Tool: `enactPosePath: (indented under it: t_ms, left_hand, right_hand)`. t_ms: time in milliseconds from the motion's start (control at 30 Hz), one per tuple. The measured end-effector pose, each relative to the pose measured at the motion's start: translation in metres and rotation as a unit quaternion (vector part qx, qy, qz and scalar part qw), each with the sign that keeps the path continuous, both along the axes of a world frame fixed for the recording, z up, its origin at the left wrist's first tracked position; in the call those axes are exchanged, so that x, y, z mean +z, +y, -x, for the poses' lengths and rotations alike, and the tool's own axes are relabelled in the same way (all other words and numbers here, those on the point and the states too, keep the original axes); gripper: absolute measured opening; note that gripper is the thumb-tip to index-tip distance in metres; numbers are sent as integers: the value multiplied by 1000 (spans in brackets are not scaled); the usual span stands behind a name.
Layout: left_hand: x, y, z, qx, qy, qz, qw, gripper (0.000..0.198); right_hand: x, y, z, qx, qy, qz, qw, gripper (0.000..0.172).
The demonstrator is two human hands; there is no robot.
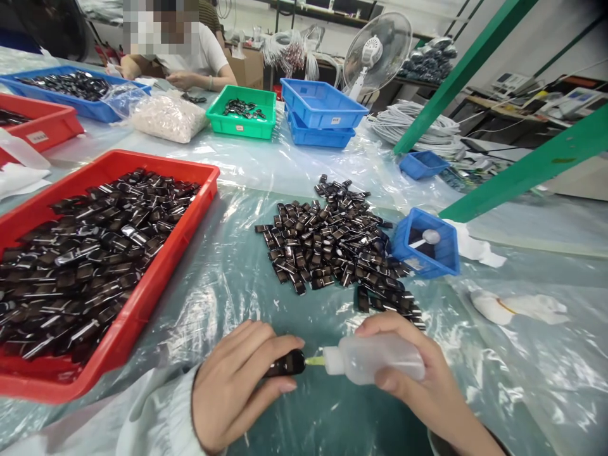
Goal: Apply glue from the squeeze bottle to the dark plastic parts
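My left hand pinches a small black glossy part at the near edge of the table. My right hand is wrapped round a translucent squeeze bottle lying sideways. Its yellowish nozzle tip touches the end of the black part. A loose heap of the same black parts lies just beyond my hands on the plastic-covered table. To my left, a red tray holds many more of them.
A small blue bin with a white-capped thing stands right of the heap. White rags lie at the right. Farther back are green and blue trays, a fan, a bag of white parts and a seated person.
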State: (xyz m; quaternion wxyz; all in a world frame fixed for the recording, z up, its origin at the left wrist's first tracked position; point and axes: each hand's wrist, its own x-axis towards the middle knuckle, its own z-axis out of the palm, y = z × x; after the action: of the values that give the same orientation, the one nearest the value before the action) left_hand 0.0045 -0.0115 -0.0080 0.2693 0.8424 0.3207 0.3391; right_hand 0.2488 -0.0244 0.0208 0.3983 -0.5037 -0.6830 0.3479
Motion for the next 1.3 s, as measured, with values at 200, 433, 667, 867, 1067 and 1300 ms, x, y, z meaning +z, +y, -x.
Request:
enactPosePath:
  t_ms: [200, 433, 667, 867, 1067, 1300]
  left_hand:
    - [-2, -1, 1, 19, -3, 4, 1000, 29]
    - [-3, -1, 1, 27, -7, 5, 1000, 29]
    - [-2, 0, 2, 10, 0, 8, 1000, 30]
    - [-2, -2, 1, -1, -2, -6, 1000, 32]
    - [-1, -3, 0, 2, -6, -6, 1000, 30]
    - [-2, -3, 1, 5, -6, 4, 1000, 29]
  right_hand:
    - [-4, -2, 4, -22, 3, -13, 1000, 31]
    - [-12, -6, 5, -37, 16, -10, 999, 28]
    - [-6, -3, 0, -12, 44, 25, 999, 29]
    - [-7, 0, -4, 20, 63, 75, 995, 28]
    - [-7, 1, -3, 19, 65, 79, 995, 29]
    - [-7, -1, -1, 2, 30, 52, 998, 29]
